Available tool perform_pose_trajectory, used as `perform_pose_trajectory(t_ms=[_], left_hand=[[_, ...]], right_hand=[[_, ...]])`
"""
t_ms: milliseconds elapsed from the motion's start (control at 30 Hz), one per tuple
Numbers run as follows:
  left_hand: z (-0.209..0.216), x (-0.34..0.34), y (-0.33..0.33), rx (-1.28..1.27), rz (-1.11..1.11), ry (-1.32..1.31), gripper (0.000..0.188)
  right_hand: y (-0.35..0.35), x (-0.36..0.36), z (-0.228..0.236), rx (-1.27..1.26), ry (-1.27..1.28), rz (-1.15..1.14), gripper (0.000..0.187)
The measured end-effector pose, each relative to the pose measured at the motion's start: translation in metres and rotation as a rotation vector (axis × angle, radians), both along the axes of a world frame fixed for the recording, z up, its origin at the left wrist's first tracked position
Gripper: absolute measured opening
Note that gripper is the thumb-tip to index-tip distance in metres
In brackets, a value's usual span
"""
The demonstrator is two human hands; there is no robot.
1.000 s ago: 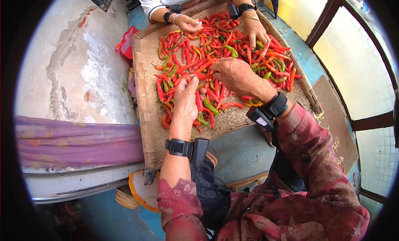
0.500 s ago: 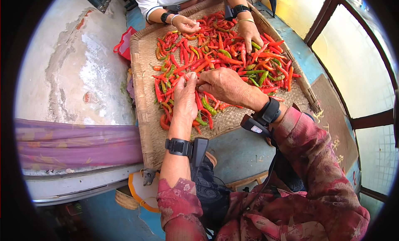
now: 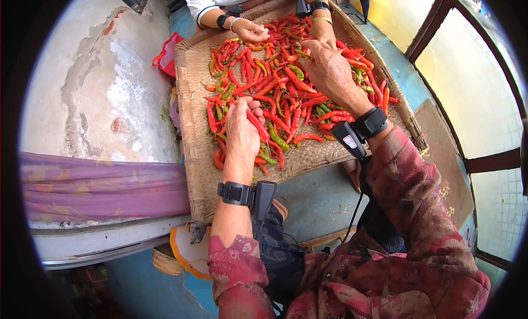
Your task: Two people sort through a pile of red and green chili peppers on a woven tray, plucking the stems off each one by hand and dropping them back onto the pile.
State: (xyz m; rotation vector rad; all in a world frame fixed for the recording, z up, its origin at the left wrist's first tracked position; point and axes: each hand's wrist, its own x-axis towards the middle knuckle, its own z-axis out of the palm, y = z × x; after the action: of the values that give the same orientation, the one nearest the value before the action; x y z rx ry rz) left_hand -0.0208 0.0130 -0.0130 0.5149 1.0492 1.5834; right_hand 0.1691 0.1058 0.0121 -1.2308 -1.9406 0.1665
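Peppers (image 3: 300, 87): red and green, spread in the tray beneath and beyond both hands.
Tray (image 3: 192, 71): woven, holding the peppers, its rim left of the left hand.
Left hand (image 3: 241, 129): curled, holding a red pepper (image 3: 257, 126) along its palm.
Right hand (image 3: 333, 74): over the peppers, beside a co-worker's hand (image 3: 323, 31); cannot tell whether its fingers hold anything.

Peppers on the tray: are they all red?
No, green peppers lie among the red peppers on the tray.
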Motion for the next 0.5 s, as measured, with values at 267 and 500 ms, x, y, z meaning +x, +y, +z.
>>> perform_pose_trajectory(t_ms=[267,500], left_hand=[[-0.012,0.0,0.011,0.169,0.028,-0.068,0.019],[-0.007,0.008,0.016,-0.093,-0.026,0.297,0.038]], right_hand=[[-0.049,-0.041,-0.017,-0.454,-0.065,0.628,0.041],[-0.023,-0.016,-0.011,-0.353,-0.036,0.382,0.024]])
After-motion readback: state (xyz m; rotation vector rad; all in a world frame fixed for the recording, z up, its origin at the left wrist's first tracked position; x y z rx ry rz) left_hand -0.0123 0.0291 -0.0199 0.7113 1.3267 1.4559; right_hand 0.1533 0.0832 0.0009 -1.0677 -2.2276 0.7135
